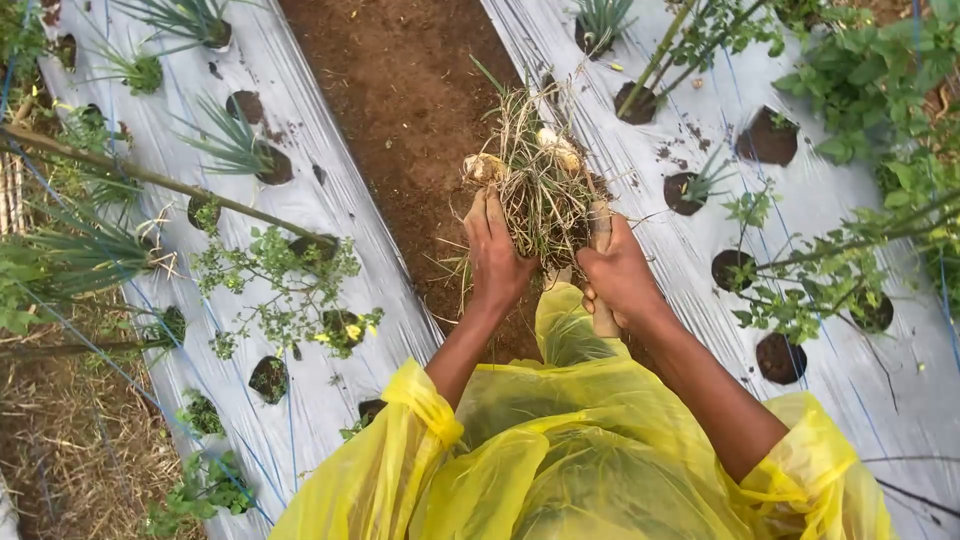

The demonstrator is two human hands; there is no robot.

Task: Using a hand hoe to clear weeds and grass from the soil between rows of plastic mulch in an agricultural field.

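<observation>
Cut off by the lower edge: yellow raincoat (pixel 590 470). Mostly hidden inside the right hand (pixel 622 272): wooden handle (pixel 601 228), blade end lost behind the uprooted clump (pixel 535 175). Too small to tell: pale lumps (pixel 484 167) among its roots.

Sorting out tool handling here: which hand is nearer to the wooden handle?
Right. The right hand is wrapped around the wooden handle; the left hand is apart from it, gripping the other side of the uprooted weed clump.

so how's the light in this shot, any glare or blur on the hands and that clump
Head view: soft, even daylight with no hard shadows; the silver mulch sheet shows a pale sheen but no blown glare. The left hand, right hand and the clump are fairly sharp, its thin blades slightly smeared. The yellow raincoat at the bottom looks a little soft, and the bed edges bow towards the frame sides.
</observation>
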